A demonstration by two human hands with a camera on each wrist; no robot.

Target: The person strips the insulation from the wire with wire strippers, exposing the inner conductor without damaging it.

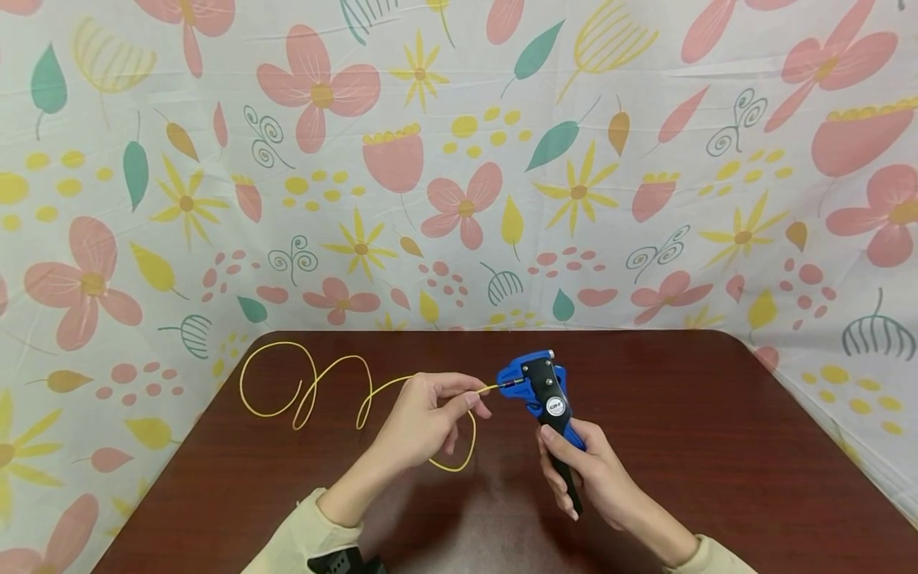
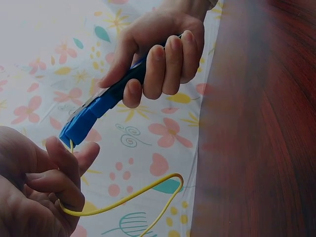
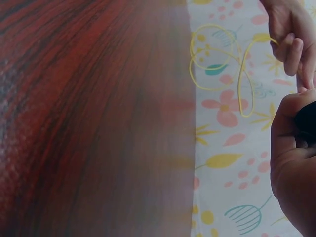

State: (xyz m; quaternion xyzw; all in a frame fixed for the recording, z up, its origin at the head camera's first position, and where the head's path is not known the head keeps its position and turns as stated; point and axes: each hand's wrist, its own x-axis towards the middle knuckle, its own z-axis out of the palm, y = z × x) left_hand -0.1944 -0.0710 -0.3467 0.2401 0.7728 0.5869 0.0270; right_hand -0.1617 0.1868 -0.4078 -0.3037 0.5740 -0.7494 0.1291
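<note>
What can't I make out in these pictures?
Left wrist view: the tip of the thin yellow wire at the blue-and-black hand tool; the tool's blue head hides it.
Head view: lettering on the tool's round white badge; too small.
Head view: part of the black device by the left beige sleeve; cut by the bottom edge.
Right wrist view: most of the tool; cut by the right edge.

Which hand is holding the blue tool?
The right hand: it grips the blue tool by its handles. The left hand pinches the yellow wire instead.
</note>
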